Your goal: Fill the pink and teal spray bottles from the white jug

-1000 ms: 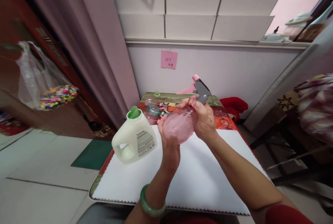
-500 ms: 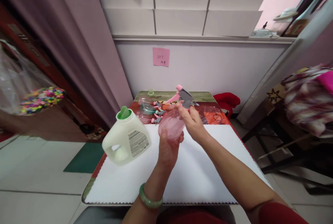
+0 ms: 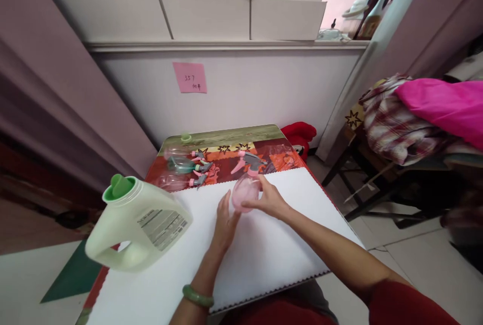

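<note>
White mat [image 3: 271,244] on tbl [image 3: 241,133] by wall [image 3: 241,83]; R fingers [image 3: 250,205] grip btl [image 3: 242,195], L fingers [image 3: 223,203] parted.

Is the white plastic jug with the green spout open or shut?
Open: at the top of the jug, the green spout shows uncovered.

jug [image 3: 151,227]: on mat [image 3: 271,254], left | spray bottle [image 3: 242,189]: between left hand [image 3: 225,224] and right hand [image 3: 272,199] | three sprayers [image 3: 183,165]: on table [image 3: 222,137], behind mat | note [image 3: 189,77]: on wall [image 3: 241,93]
</note>
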`<state>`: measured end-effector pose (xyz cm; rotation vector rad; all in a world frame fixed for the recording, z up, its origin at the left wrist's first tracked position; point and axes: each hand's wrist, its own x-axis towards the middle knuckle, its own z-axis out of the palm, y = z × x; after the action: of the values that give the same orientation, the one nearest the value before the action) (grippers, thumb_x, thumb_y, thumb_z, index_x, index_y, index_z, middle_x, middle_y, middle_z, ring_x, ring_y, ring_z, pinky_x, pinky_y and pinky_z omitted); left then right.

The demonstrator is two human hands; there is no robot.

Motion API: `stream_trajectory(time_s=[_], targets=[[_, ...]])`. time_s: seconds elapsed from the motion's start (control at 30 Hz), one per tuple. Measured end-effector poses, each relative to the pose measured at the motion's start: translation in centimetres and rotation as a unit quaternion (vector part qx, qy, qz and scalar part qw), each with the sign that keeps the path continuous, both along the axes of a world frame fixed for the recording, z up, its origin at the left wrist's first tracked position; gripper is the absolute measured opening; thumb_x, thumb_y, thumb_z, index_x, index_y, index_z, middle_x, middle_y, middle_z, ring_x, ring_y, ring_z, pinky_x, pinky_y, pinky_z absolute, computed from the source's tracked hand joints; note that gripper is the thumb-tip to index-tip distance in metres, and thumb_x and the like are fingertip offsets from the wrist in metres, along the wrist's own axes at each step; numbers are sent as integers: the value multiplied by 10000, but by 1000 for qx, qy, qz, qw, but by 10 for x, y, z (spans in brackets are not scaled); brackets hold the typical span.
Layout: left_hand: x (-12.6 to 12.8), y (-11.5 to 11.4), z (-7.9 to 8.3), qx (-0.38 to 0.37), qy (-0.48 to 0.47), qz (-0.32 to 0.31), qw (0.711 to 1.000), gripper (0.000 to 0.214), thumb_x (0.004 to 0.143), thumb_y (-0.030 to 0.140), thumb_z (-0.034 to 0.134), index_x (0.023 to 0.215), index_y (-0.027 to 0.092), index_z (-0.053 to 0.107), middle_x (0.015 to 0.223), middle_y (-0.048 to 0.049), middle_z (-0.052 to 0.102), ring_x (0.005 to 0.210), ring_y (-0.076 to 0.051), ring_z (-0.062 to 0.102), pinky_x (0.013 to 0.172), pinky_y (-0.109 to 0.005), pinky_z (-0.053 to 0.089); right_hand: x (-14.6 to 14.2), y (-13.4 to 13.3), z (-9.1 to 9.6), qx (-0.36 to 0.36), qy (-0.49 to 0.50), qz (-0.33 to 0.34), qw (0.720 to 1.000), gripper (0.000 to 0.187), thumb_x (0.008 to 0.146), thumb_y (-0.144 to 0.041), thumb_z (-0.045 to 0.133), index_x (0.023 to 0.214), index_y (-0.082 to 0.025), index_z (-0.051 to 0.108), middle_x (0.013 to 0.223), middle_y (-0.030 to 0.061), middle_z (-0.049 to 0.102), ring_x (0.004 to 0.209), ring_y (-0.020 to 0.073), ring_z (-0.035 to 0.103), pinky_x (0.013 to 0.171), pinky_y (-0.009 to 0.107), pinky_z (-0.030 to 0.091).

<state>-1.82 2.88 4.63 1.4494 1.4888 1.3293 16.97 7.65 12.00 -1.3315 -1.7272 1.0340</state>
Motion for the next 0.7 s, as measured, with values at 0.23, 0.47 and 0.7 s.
stream_trajectory(time_s=[0.23, 0.47, 0.7], targets=[[-29, 4, -42, -41, 493, 15, 869, 804, 929, 632, 495, 1548, 127, 408, 1636, -252, 314, 1532, -398, 251, 1214, -603, 188, 84, 91, -32, 23, -120, -159, 980, 780, 612, -451, 834, 1281, -216, 509, 1153, 85, 680, 970, 272, 653, 837, 404, 503], [-25, 3, -42, -30, 524, 21, 851, 791, 940, 644, 465, 1558, 154, 402, 1641, -227, 320, 1535, -376, 259, 1214, -594, 194, 137, 168, -57, 1, -177, -268, 947, 752, 629, -443, 842, 1260, -203, 511, 1129, 118, 693, 974, 272, 660, 827, 370, 484], [-24, -3, -36, -70, 523, 7, 850, 802, 943, 651, 448, 1581, 173, 359, 1660, -215, 278, 1546, -362, 232, 1226, -583, 181, 146, 177, -74, 79, -200, -293, 932, 697, 610, -416, 846, 1195, -168, 560, 1122, 143, 703, 948, 234, 674, 779, 303, 500]])
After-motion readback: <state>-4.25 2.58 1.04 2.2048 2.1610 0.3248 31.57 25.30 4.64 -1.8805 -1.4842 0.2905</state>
